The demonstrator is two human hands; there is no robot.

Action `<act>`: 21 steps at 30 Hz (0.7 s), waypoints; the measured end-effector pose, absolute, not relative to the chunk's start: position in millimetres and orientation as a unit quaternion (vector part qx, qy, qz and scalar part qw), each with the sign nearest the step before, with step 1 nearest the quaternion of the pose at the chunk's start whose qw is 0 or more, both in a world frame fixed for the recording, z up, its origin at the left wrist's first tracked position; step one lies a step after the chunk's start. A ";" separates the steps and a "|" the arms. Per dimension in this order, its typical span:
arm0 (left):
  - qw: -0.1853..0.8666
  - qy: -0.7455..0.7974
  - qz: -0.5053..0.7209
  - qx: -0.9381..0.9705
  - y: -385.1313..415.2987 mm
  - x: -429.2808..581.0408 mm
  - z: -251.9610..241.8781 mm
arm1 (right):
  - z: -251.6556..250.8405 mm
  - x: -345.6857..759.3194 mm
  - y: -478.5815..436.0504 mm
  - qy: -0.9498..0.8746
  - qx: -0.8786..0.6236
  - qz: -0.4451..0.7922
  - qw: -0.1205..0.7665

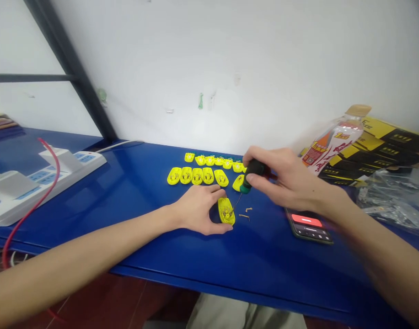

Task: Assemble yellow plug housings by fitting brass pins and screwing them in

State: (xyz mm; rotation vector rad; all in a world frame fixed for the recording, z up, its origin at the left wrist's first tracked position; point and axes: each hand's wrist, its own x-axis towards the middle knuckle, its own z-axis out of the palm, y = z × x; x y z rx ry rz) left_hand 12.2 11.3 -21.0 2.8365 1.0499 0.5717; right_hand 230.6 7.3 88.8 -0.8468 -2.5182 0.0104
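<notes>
Right hand (283, 176) grasping a screwdriver (253, 173)
Left hand (198, 208) grips a yellow case (226, 211); a phone (309, 227) lies near the right hand.

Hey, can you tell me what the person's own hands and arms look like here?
The left hand and right hand are both bare: no gloves, and no rings visible on the fingers. The slim left forearm and right forearm show no sleeves, watch or bracelet.

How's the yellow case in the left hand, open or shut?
Open: no cover sits over the case, so the little parts inside show, near the tip of the screwdriver.
</notes>
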 end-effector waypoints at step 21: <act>-0.007 0.307 0.154 0.939 27.0 25.2 -20.3 | 116.3 224.6 0.2 -0.927 -0.353 -0.077 0.105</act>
